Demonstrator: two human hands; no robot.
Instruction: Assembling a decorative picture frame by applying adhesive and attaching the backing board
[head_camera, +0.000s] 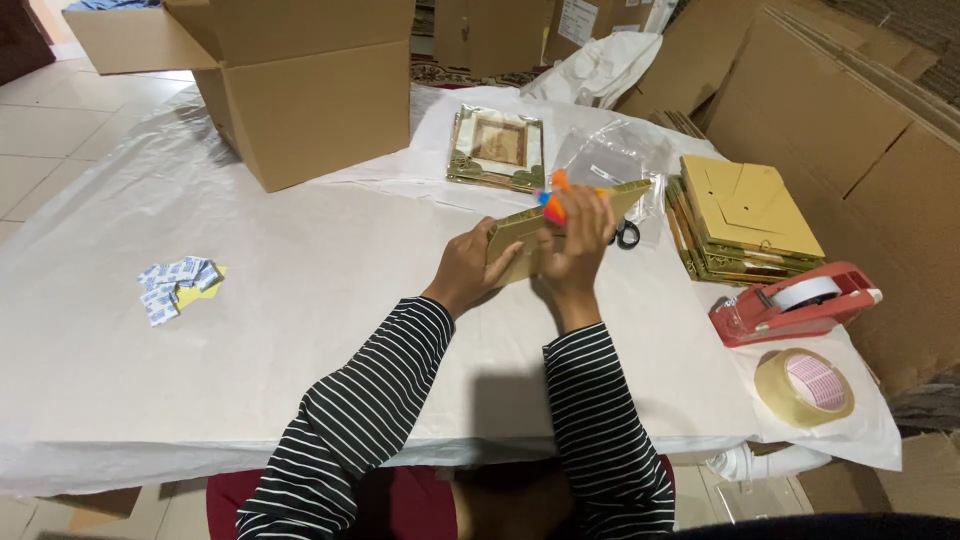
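Two hands meet over the middle of the worktop (300, 300), both on one gold frame (520, 240) held tilted, its back to the camera. The left hand (470, 270) has its grip closed on the frame's lower left edge, thumb on the back. The right hand (580, 240) has its grip pinched around an orange tool (556, 200), pressed against the frame's upper edge; what kind of tool it is cannot be told.

The step in hand looks like work on the frame's back or edge, the left hand steadying while the right applies the tool. Judging from this, the next move calls for a firm hold on the frame so it does not twist under the tool.

At 12 o'clock from the hands lies a frame in a clear bag (497, 148); at 2 o'clock a stack of frames (745, 215); at 4 o'clock a red tape dispenser (790, 305) and, nearer, a tape roll (805, 387). At 9 o'clock sits a pile of small packets (178, 287), and at 11 o'clock an open box (300, 90).
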